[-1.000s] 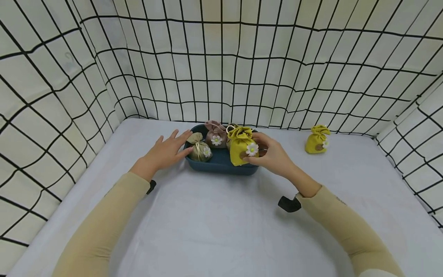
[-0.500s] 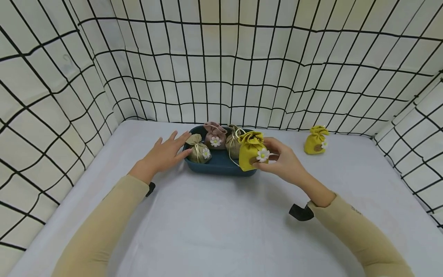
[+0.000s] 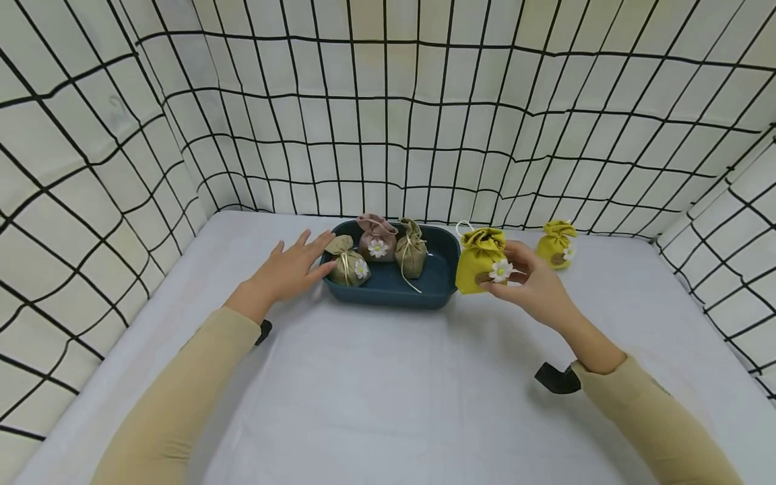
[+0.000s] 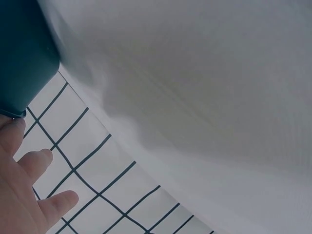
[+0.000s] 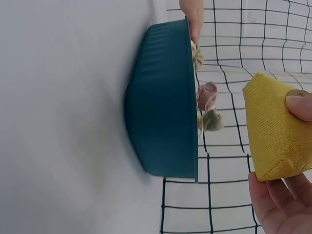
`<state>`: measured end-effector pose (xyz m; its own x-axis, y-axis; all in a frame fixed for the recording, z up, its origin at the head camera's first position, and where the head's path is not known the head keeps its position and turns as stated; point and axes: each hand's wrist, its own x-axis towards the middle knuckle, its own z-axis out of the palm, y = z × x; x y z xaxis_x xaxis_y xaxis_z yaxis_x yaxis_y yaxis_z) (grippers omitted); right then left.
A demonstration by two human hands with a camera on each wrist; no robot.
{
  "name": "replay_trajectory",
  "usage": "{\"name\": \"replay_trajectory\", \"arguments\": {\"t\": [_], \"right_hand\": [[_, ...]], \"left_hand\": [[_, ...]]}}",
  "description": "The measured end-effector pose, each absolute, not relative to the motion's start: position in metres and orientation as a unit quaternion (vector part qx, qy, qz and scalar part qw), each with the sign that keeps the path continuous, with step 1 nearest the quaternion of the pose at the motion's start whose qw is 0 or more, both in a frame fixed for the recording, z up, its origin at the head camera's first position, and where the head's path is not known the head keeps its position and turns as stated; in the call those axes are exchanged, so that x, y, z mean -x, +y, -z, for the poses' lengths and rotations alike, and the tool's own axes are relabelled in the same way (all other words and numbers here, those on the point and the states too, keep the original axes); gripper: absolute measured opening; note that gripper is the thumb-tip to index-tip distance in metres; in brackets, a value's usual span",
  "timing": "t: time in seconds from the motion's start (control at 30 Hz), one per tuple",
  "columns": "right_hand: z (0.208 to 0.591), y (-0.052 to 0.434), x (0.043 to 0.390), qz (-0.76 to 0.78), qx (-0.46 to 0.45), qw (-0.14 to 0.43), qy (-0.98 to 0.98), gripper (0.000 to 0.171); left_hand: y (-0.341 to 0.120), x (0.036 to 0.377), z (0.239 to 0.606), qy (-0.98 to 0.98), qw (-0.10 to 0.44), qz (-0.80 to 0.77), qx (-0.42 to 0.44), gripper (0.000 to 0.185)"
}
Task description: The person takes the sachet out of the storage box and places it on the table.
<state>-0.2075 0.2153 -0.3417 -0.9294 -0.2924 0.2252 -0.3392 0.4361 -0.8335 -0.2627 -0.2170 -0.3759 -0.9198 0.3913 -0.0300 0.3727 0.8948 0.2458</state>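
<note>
A dark blue tray (image 3: pixel 445 250) sits at the back middle of the white table. In it stand an olive pouch with a daisy (image 3: pixel 348 265), a pink pouch (image 3: pixel 376 238) and a tan pouch (image 3: pixel 411 250). My right hand (image 3: pixel 533 286) pinches a yellow pouch with a daisy (image 3: pixel 480 265) just right of the tray, above the table; the right wrist view shows this pouch (image 5: pixel 275 126) between thumb and fingers beside the tray (image 5: pixel 163 109). My left hand (image 3: pixel 291 266) lies flat, fingers straight, touching the tray's left rim (image 4: pixel 22 53).
A second yellow pouch (image 3: pixel 554 245) stands on the table at the back right. Checked cloth walls (image 3: pixel 388 108) close in the table on the left, back and right. White tabletop (image 3: pixel 388 391) stretches in front of the tray.
My right hand has carried the yellow pouch out of the tray and to the right, past the tray's right rim. The left hand has stayed at the left rim.
</note>
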Motion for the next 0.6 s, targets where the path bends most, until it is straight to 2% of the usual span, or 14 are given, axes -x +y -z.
{"name": "replay_trajectory", "arguments": {"t": [0.27, 0.6], "right_hand": [[0.344, 0.24, 0.202, -0.5, -0.162, 0.062, -0.849, 0.058], [0.342, 0.265, 0.203, -0.516, -0.148, 0.073, -0.84, 0.057]], "left_hand": [[-0.218, 0.262, 0.377, 0.973, 0.045, -0.119, -0.194, 0.074], [-0.217, 0.262, 0.374, 0.973, 0.043, -0.116, -0.196, 0.074]]}}
